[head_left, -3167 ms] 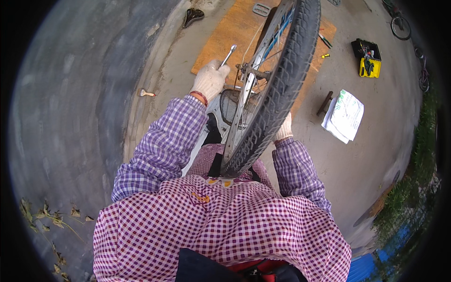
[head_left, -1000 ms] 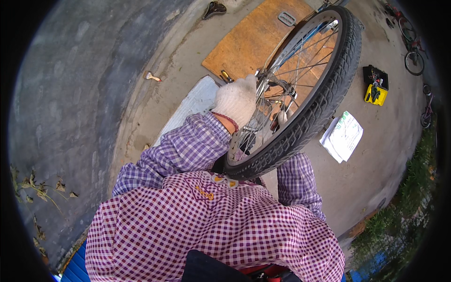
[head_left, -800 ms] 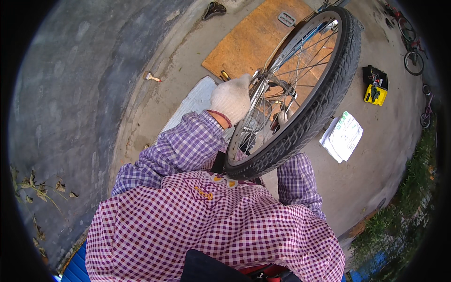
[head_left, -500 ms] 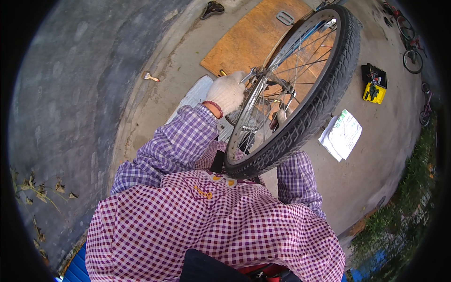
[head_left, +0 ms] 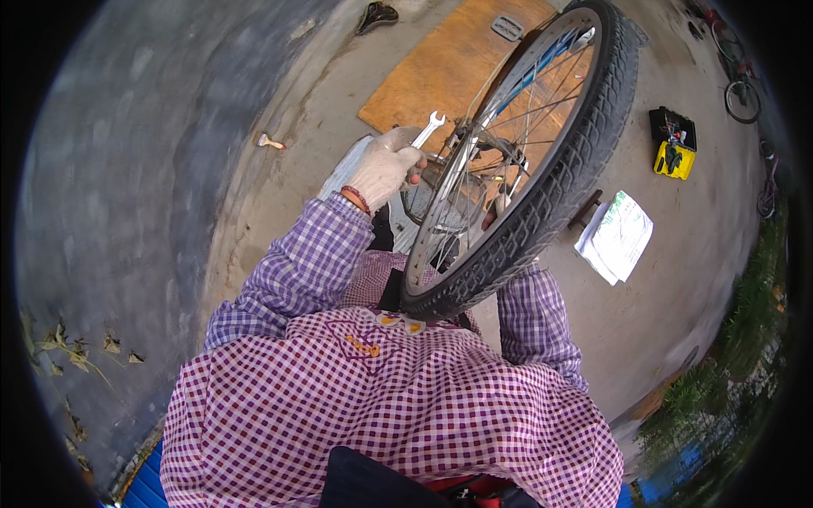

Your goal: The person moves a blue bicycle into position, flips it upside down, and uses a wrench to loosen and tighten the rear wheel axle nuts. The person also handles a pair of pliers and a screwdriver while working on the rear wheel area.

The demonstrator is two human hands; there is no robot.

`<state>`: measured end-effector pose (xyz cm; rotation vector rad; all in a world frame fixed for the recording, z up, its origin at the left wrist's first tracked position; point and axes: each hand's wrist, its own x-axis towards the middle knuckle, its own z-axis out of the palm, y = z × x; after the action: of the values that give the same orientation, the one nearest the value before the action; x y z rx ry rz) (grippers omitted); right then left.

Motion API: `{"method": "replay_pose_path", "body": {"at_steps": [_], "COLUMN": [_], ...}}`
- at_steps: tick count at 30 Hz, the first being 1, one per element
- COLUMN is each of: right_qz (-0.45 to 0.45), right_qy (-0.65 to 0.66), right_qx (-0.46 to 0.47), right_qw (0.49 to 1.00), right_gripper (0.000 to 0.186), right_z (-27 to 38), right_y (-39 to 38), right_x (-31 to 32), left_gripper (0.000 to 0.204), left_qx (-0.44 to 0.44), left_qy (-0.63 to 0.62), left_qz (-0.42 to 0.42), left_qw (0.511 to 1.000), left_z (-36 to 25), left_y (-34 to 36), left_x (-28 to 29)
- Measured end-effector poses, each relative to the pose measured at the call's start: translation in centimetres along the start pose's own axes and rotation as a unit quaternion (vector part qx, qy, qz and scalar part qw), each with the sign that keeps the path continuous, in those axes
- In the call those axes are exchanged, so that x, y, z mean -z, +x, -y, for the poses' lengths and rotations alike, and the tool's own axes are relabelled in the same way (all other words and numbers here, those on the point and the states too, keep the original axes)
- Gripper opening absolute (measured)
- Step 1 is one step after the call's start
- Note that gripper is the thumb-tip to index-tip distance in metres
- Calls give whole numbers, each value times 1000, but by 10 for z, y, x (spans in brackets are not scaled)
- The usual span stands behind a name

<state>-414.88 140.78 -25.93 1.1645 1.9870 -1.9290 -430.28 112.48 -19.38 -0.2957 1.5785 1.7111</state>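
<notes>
A silver open-end wrench [head_left: 430, 130] sticks up from my gloved left hand [head_left: 383, 169], whose fingers are closed around it. Its jaw is beside the hub, apart from it as far as I can see. The bicycle wheel, with a black knobbly tyre [head_left: 606, 102], stands tilted before me, its lower end close to my apron. Through the spokes part of my right hand [head_left: 498, 210] shows on the wheel's other side, its fingers bent by a silver bar [head_left: 517, 176]. Spokes and tyre hide most of that hand.
Beneath the wheel lies an orange-brown board [head_left: 432, 72] with a pedal [head_left: 506, 28] above it. A black saddle [head_left: 377, 16] and a brush [head_left: 270, 142] rest on the ground to the left. At right are white papers [head_left: 616, 240] and a black-and-yellow toolbox [head_left: 675, 144].
My left hand has drawn back from the hub, down and left, with the wrench now clearly showing above it. The wheel's top has shifted slightly left.
</notes>
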Motion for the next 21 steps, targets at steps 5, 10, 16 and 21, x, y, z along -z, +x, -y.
{"method": "replay_pose_path", "body": {"at_steps": [5,10,16,21], "right_qz": [-15,-8,-26,-11], "right_qy": [-113,-18,-48,3], "right_qx": [51,11,29,16], "right_qw": [992,1000,998,1000], "right_gripper": [24,26,27,27], "right_z": [51,71,58,54], "right_y": [-28,-38,-41,-28], "right_x": [-25,-32,-30,-32], "left_gripper": [51,48,49,60], "left_qx": [-5,-33,-44,-42], "left_qy": [-43,-90,-195,-280], "left_qz": [-4,-3,7,10], "left_qw": [999,995,980,959], "left_z": [-1,-1,9,6], "left_y": [-4,-11,-14,-2], "left_x": [0,-3,4,9]}}
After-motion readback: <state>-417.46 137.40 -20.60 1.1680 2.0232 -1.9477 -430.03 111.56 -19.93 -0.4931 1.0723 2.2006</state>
